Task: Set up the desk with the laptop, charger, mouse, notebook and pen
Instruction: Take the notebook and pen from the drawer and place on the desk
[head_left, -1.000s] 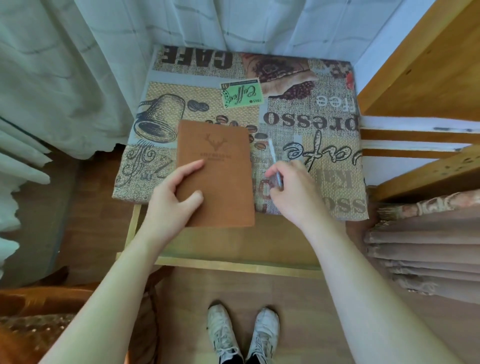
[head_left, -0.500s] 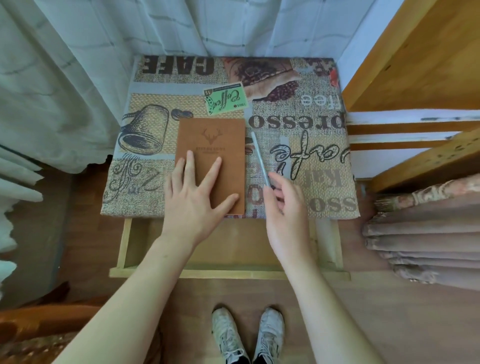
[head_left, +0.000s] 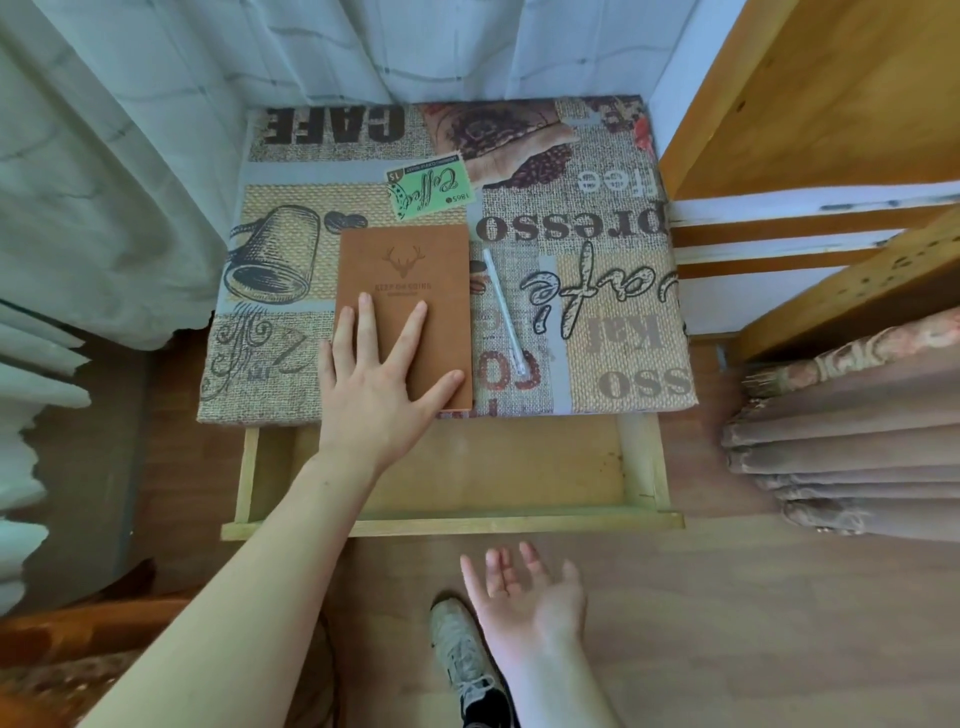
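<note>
- The right hand has let go of the pen, now lying on the tabletop just beside the notebook, and drawn back empty, fingers loose.
- The left hand stays flat on the notebook.
- Notebook and pen look placed; laptop, charger, mouse apparently out of frame.

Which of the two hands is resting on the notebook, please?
The left hand: its fingers lie flat on the brown notebook. The right hand is off the desk, palm up, touching nothing.
</note>
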